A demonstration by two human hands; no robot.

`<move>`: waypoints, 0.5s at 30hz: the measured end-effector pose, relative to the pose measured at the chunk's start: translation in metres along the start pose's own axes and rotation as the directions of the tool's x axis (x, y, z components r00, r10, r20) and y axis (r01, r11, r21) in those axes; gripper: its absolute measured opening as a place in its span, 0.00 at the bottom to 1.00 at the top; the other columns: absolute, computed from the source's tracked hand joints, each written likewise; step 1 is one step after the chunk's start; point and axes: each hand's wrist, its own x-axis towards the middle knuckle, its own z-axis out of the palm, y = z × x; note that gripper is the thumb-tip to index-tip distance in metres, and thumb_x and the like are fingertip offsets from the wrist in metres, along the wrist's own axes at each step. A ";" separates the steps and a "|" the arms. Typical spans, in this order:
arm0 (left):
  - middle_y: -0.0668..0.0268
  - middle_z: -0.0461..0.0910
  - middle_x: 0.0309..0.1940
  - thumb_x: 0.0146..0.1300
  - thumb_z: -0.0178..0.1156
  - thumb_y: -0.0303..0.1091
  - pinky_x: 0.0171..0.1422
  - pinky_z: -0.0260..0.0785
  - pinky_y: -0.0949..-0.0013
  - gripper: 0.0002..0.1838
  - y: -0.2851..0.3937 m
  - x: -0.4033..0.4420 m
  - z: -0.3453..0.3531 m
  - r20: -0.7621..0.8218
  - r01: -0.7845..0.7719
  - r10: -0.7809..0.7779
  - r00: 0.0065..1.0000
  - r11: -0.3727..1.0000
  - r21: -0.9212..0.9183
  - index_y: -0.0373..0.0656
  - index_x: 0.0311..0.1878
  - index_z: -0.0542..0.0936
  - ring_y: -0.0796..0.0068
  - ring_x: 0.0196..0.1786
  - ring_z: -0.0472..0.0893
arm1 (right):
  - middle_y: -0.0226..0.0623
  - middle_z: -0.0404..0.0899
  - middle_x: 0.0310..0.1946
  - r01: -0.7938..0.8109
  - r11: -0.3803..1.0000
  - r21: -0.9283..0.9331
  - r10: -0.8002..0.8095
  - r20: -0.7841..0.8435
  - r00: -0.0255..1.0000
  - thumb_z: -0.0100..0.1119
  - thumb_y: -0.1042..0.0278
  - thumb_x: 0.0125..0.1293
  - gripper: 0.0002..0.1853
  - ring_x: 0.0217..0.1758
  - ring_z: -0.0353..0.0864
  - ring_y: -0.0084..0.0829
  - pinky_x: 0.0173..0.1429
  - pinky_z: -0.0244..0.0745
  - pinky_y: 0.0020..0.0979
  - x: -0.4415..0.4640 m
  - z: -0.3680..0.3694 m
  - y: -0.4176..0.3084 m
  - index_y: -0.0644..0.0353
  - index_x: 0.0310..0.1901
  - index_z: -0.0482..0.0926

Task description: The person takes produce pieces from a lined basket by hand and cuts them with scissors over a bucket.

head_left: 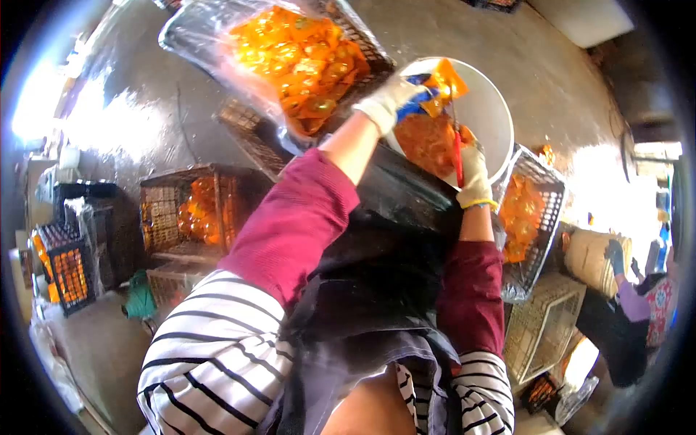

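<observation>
My left hand, in a white and blue glove, grips a shiny orange packet over a white bucket. Red-handled scissors are in my right hand, which wears a pale glove with a yellow cuff edge. Their thin blades point up toward the packet. Inside the bucket lies a wet orange-red mass. Beside my left wrist, a plastic-lined crate is heaped with shiny orange packets. My fingers partly hide the scissors' handles.
Right of the bucket, a light crate holds flat orange pieces. A brown crate with orange packets stands at left, a dark crate farther out. Another person is at far right, near an upended crate.
</observation>
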 end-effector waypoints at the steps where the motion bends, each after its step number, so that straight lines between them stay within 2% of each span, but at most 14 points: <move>1: 0.62 0.78 0.55 0.61 0.58 0.25 0.63 0.68 0.71 0.25 -0.021 0.019 -0.013 0.012 -0.117 0.116 0.993 0.982 0.147 0.43 0.63 0.72 0.66 0.56 0.77 | 0.35 0.81 0.24 -0.077 0.997 -0.009 0.077 -0.003 0.997 0.59 0.62 0.68 0.12 0.16 0.74 0.24 0.18 0.66 0.25 -0.004 0.006 -0.010 0.54 0.49 0.75; 2: 0.58 0.79 0.55 0.61 0.57 0.27 0.64 0.67 0.72 0.23 -0.043 0.039 -0.027 0.023 -0.228 0.231 0.973 0.930 0.289 0.41 0.62 0.73 0.65 0.56 0.78 | 0.34 0.81 0.26 -0.027 0.999 0.035 0.026 0.032 0.999 0.59 0.62 0.68 0.11 0.19 0.75 0.23 0.21 0.68 0.25 -0.006 0.008 -0.008 0.55 0.48 0.75; 3: 0.55 0.79 0.54 0.61 0.58 0.32 0.63 0.66 0.71 0.22 -0.055 0.050 -0.030 0.002 -0.262 0.292 0.956 0.854 0.449 0.38 0.60 0.75 0.63 0.57 0.78 | 0.33 0.80 0.27 0.019 0.997 0.080 -0.024 0.059 0.998 0.59 0.62 0.68 0.10 0.21 0.76 0.23 0.24 0.70 0.24 -0.005 0.008 -0.005 0.56 0.46 0.76; 4: 0.52 0.79 0.53 0.60 0.59 0.38 0.63 0.66 0.68 0.22 -0.052 0.047 -0.023 -0.064 -0.148 0.248 0.967 0.744 0.651 0.38 0.57 0.77 0.61 0.57 0.78 | 0.32 0.80 0.31 0.181 0.961 -0.211 -0.178 0.035 0.983 0.59 0.63 0.68 0.10 0.28 0.77 0.21 0.30 0.71 0.23 0.002 0.007 -0.002 0.57 0.46 0.76; 5: 0.49 0.79 0.52 0.59 0.59 0.43 0.63 0.66 0.65 0.23 -0.050 0.043 -0.017 -0.136 -0.017 0.213 0.968 0.591 0.806 0.38 0.54 0.79 0.58 0.57 0.78 | 0.31 0.80 0.32 0.171 0.957 -0.234 -0.173 0.014 0.985 0.60 0.63 0.67 0.11 0.33 0.77 0.20 0.34 0.72 0.23 0.008 0.003 0.006 0.58 0.48 0.76; 7: 0.48 0.81 0.47 0.57 0.60 0.46 0.60 0.68 0.60 0.21 -0.028 0.025 -0.005 -0.185 0.095 0.078 0.980 0.633 0.768 0.40 0.47 0.83 0.54 0.54 0.80 | 0.31 0.81 0.33 0.114 0.992 -0.060 -0.115 -0.020 0.993 0.60 0.64 0.67 0.12 0.29 0.78 0.21 0.31 0.72 0.24 0.008 0.005 0.008 0.58 0.50 0.76; 8: 0.49 0.81 0.46 0.58 0.59 0.45 0.60 0.69 0.61 0.20 -0.035 0.031 -0.009 -0.197 0.081 0.096 0.976 0.679 0.730 0.40 0.47 0.83 0.55 0.53 0.80 | 0.32 0.81 0.34 0.024 1.000 -0.021 -0.024 0.002 1.000 0.60 0.64 0.67 0.14 0.26 0.80 0.23 0.27 0.72 0.24 0.000 0.004 0.000 0.58 0.51 0.77; 11: 0.50 0.82 0.45 0.60 0.57 0.43 0.58 0.70 0.62 0.18 -0.046 0.038 -0.010 -0.193 -0.034 0.218 0.957 0.742 0.669 0.40 0.46 0.83 0.56 0.51 0.81 | 0.32 0.82 0.34 -0.024 0.975 -0.221 0.010 -0.064 0.998 0.60 0.63 0.67 0.14 0.24 0.80 0.24 0.23 0.71 0.23 -0.008 0.009 -0.018 0.59 0.51 0.76; 12: 0.51 0.82 0.44 0.61 0.57 0.42 0.57 0.70 0.62 0.17 -0.045 0.039 -0.012 -0.189 -0.084 0.274 0.943 0.746 0.661 0.40 0.46 0.83 0.56 0.50 0.81 | 0.32 0.82 0.33 -0.051 0.946 -0.320 0.025 -0.084 0.996 0.60 0.63 0.67 0.16 0.26 0.81 0.24 0.26 0.72 0.24 -0.009 0.010 -0.024 0.60 0.52 0.75; 13: 0.51 0.83 0.43 0.62 0.56 0.40 0.56 0.70 0.61 0.16 -0.020 0.020 0.003 -0.256 0.043 0.194 0.947 0.714 0.699 0.40 0.45 0.83 0.56 0.48 0.82 | 0.32 0.82 0.34 -0.010 0.952 -0.307 -0.014 -0.074 0.997 0.60 0.62 0.67 0.16 0.26 0.81 0.24 0.27 0.73 0.24 -0.003 0.009 -0.016 0.60 0.53 0.75; 15: 0.52 0.83 0.43 0.58 0.61 0.37 0.55 0.71 0.67 0.16 -0.007 0.013 0.009 -0.249 0.177 0.025 0.968 0.636 0.751 0.38 0.47 0.81 0.61 0.47 0.82 | 0.33 0.82 0.34 0.071 0.959 -0.276 -0.090 -0.056 0.994 0.60 0.61 0.67 0.18 0.27 0.82 0.24 0.30 0.73 0.25 0.009 0.007 0.002 0.61 0.54 0.74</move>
